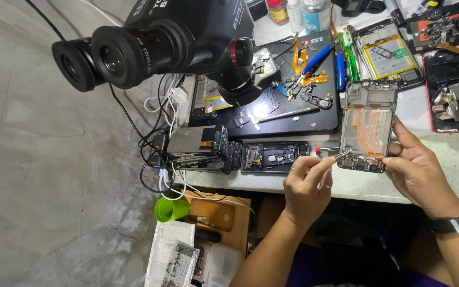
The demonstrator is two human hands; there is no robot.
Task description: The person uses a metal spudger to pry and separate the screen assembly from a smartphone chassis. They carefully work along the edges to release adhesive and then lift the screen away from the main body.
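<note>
At the bench's near edge we pinch tweezers point(342, 155) in our left hand point(308, 187), tips touching the lower left side of the phone frame point(368, 125). Our right hand point(419, 171) grips that frame by its lower right corner, tilting it up off the table point(452, 159). Its long axis runs away from us, so the frame lies just right of the left hand and just left of the right hand. Left of it lies a dark opened phone point(274, 157), then a stack of screens point(200, 146). Farther off, a black mat point(293, 119) holds orange flex cables and small parts beneath a microscope point(176, 40). Beyond the frame lies a phone with a yellow-bordered white label point(389, 53); bottles point(306, 13) stand farthest.
</note>
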